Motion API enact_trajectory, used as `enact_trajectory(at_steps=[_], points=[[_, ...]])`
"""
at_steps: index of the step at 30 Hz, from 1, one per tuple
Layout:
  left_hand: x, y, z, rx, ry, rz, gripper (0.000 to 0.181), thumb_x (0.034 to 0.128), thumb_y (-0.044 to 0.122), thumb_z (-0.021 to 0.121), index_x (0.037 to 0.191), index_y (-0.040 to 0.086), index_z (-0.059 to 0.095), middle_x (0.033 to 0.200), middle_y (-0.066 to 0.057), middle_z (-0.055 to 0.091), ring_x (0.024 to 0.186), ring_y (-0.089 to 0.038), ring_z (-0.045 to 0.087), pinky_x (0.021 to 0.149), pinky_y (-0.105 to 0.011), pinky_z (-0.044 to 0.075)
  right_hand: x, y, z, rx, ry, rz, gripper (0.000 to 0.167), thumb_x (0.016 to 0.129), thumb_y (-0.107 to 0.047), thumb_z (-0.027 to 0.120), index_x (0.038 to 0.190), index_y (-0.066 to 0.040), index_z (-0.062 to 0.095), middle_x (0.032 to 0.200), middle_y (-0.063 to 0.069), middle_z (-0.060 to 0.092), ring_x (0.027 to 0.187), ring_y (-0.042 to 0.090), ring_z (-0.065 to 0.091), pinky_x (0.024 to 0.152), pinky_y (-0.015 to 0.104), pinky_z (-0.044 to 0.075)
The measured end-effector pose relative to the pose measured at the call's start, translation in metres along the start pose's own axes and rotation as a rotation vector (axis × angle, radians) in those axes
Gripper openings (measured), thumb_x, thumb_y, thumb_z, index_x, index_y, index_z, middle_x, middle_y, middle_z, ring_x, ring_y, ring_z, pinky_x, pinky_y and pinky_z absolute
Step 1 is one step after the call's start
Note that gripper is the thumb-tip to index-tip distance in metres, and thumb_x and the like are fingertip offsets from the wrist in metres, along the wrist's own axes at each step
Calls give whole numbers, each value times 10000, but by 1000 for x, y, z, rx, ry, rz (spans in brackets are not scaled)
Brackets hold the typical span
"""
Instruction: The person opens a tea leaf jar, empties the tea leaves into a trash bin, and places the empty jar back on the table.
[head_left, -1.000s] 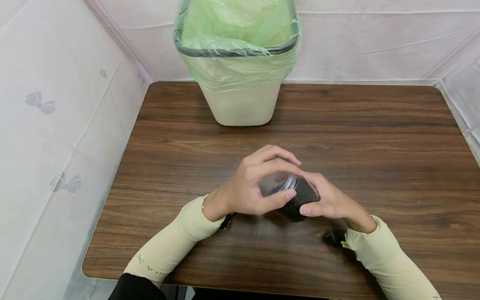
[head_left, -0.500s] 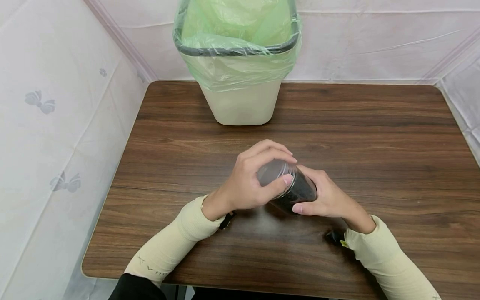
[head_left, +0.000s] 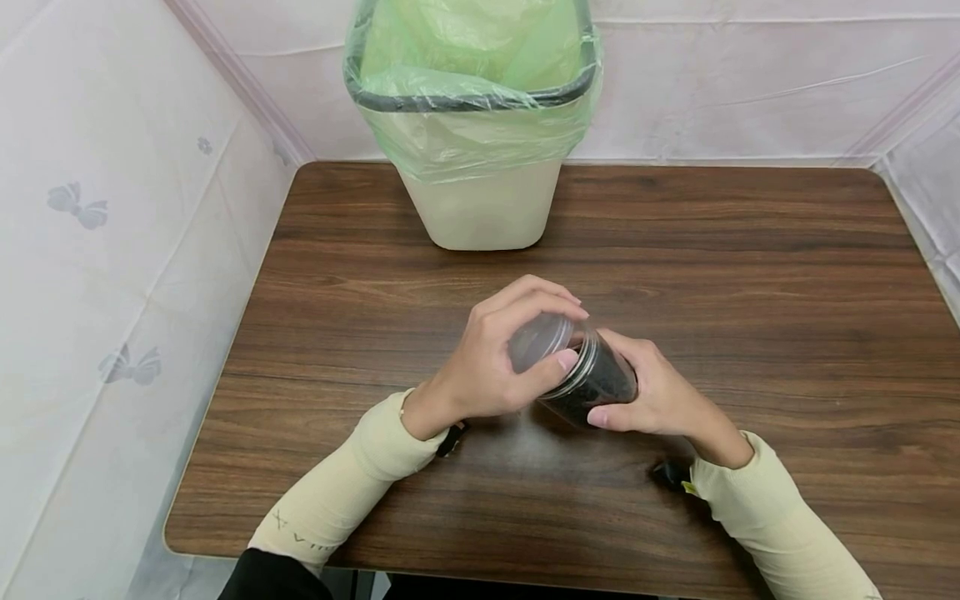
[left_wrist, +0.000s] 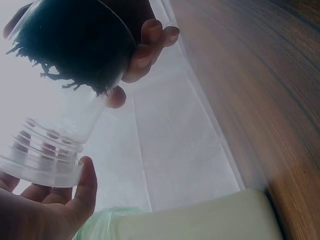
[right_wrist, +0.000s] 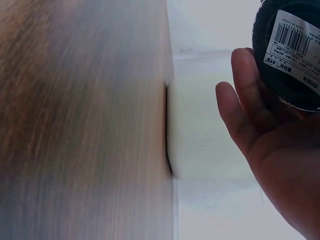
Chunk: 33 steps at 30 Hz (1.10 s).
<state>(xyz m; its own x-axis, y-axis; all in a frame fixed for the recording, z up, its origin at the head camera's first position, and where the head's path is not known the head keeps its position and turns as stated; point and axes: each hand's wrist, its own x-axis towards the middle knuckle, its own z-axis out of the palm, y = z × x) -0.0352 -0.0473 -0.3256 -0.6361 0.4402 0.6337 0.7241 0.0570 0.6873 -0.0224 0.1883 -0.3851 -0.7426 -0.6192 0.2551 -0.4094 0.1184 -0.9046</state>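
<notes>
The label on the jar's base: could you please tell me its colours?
The label is white with black print, clearest in the right wrist view.

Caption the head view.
Left hand holds a round clear plastic lid; right hand grips a clear, dark-filled cylindrical plastic jar.

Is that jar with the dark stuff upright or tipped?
Tipped: held off the table, the jar leans toward the left hand, and the right wrist view shows its labelled base.

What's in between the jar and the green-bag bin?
From the jar: the clear lid and the left hand holding it, then bare wooden tabletop up to the bin; the head view shows this.
</notes>
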Motion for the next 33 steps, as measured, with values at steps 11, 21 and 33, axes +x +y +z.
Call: enact_trajectory(at_steps=[11, 21, 33], points=[[0, -1, -2, 7, 22, -4, 323, 859, 221, 632, 1114, 30, 688, 1130, -97, 646, 1113, -190, 596, 969, -364, 483, 0, 2, -1, 8, 10, -4, 698, 683, -181, 832, 1329, -59, 600, 1215, 50, 670, 1001, 209, 643, 858, 265, 512], [0, -2, -4, 34, 44, -5, 336, 849, 229, 652, 1126, 42, 682, 1152, -108, 619, 1113, -199, 587, 950, -367, 478, -2, 3, -2, 9, 36, 4, 710, 697, -165, 822, 1355, -59, 580, 1267, 63, 654, 1065, 189, 627, 907, 246, 483], [-4, -4, -7, 49, 48, -30, 356, 840, 263, 668, 1114, 36, 679, 1150, -80, 602, 1069, -180, 580, 794, -429, 499, -2, 3, -2, -6, 59, 17, 738, 688, -137, 820, 1373, -52, 559, 1221, 68, 665, 1062, 181, 620, 907, 247, 483]])
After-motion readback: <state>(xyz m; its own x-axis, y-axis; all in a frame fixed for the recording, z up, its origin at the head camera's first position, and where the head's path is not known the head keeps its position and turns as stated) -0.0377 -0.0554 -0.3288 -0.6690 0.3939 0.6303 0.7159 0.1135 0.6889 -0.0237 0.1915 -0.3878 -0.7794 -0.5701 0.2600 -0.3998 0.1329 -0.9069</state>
